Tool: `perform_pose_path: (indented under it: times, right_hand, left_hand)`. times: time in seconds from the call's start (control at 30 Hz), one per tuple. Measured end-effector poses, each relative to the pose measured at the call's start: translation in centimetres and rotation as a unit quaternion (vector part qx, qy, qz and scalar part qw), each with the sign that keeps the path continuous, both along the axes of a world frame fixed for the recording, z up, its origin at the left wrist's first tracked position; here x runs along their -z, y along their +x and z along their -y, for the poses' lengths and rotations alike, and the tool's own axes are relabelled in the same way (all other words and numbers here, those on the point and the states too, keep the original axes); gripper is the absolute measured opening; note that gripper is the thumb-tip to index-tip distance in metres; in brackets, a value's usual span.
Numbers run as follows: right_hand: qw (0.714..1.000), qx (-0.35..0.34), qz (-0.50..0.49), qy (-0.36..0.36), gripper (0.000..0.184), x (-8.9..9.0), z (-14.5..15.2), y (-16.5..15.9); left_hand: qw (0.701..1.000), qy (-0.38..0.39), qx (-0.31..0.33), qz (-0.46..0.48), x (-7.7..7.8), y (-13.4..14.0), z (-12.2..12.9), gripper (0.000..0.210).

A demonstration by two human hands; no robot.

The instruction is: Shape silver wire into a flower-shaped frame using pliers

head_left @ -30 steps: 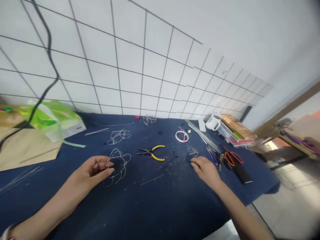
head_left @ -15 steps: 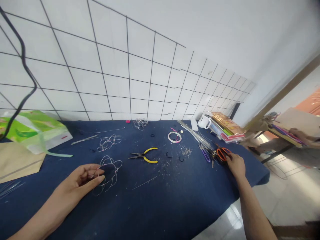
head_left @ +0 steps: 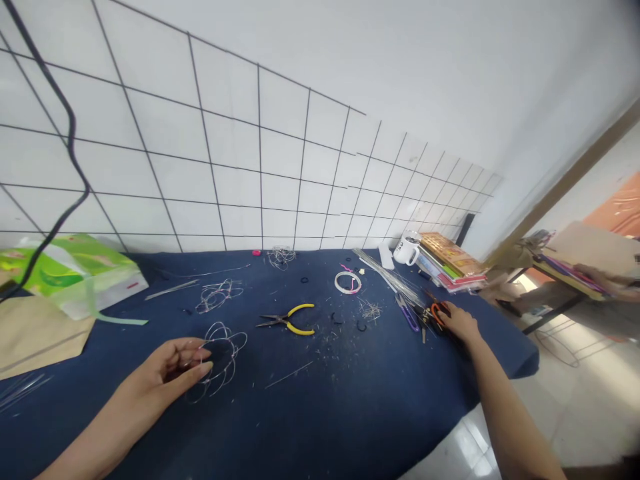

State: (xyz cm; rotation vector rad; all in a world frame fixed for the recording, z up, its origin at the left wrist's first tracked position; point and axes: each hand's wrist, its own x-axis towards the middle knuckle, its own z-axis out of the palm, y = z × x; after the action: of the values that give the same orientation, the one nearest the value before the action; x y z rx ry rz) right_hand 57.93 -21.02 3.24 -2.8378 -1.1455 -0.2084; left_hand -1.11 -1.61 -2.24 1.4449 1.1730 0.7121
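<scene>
My left hand pinches a flower-like piece of looped thin wire between thumb and fingers, just above the cloth. Another wire-loop piece lies beyond it. Long-nose pliers with yellow handles rest in the middle, their jaws pointing left. At the right, my right hand is closed over the handles of orange-handled scissors; its fingertips are partly hidden. Purple-handled snips lie beside them, near a bundle of straight wires.
Dark blue cloth covers the table. Wire clippings, a white ring coil and a tangle of wire lie about. A white mug and books stand back right; a green bag sits at left.
My right hand has shifted slightly left and covers more of the orange handles. My left hand still holds the looped wire. The view has tilted up a little.
</scene>
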Motion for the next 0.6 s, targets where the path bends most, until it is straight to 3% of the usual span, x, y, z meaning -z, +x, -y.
perform_pose_path:
  times: [0.27, 0.47, 0.6]
  right_hand:
    - [0.999, 0.020, 0.030, 0.017, 0.033, -0.8, -0.4, -0.4]
    - [0.996, 0.013, 0.055, 0.066, 0.043, -1.6, 0.2, -1.7]
    - [0.994, -0.027, 0.047, 0.092, 0.046, -1.2, -0.6, -3.1]
  left_hand:
    - [0.999, 0.034, 0.014, -0.013, 0.2, -0.2, -0.1, 0.050]
    - [0.998, 0.065, 0.027, -0.002, 0.0, -0.1, 0.2, 0.047]
    - [0.997, 0.076, 0.027, 0.006, 0.0, 0.1, 0.3, 0.049]
